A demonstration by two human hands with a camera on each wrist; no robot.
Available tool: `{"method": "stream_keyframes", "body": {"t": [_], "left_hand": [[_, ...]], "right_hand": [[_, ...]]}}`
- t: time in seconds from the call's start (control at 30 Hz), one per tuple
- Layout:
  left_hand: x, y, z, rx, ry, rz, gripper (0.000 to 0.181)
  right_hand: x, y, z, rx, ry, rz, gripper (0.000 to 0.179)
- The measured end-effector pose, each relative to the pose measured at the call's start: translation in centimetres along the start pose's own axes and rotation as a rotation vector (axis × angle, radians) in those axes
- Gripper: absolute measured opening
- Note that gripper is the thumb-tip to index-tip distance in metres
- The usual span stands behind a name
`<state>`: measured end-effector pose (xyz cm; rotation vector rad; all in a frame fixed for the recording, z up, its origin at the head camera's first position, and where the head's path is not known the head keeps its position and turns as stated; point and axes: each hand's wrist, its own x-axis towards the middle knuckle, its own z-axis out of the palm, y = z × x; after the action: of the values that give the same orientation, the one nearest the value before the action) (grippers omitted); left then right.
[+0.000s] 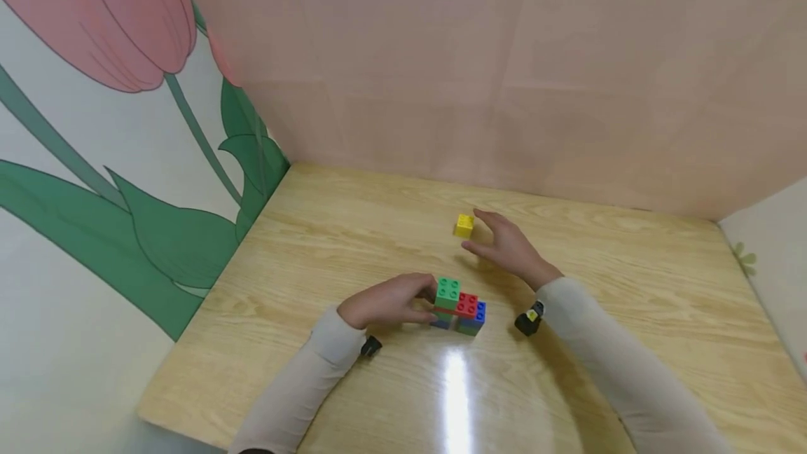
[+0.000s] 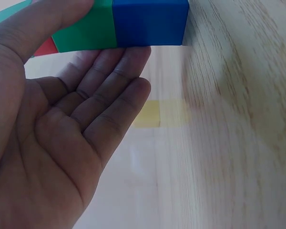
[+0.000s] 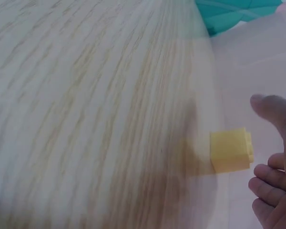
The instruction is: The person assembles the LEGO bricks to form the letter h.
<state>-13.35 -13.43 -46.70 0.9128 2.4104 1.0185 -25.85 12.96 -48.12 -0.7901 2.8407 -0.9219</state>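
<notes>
In the head view, my left hand (image 1: 389,301) holds the left side of a small structure of toy building blocks (image 1: 466,305). It has a green block on top, a red one below that and blue and green ones underneath. The left wrist view shows the thumb on a green block (image 2: 86,29), beside a blue block (image 2: 150,23), with the other fingers on the far side. Farther back, a single yellow block (image 1: 464,227) sits on the table. My right hand (image 1: 509,249) is just right of it, thumb and fingers spread apart. A gap separates them from the yellow block (image 3: 229,150) in the right wrist view.
The wood-grain table (image 1: 353,223) meets a pinkish back wall (image 1: 403,76). A wall with tulip pictures (image 1: 113,12) stands along the left edge, a pale wall (image 1: 782,251) on the right. A streak of glare lies in front of the structure.
</notes>
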Motion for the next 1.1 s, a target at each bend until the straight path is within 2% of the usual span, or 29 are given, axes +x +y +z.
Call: {"method": "stream_keyframes", "body": {"t": [0.27,0.6,1.1], "left_hand": [[0.0,0.0,0.0,0.014,0.003,-0.004,0.028],[0.2,-0.1,0.1,-0.011,0.001,-0.002,0.028],[0.2,-0.3,0.2,0.006,0.005,0.009,0.027]], "right_hand": [[0.6,0.0,0.8,0.032,-0.003,0.034,0.077],[1.0,0.2,1.1,0.042,0.083,0.039,0.061],[1.6,0.8,1.9,0.08,0.123,0.063,0.049]]}}
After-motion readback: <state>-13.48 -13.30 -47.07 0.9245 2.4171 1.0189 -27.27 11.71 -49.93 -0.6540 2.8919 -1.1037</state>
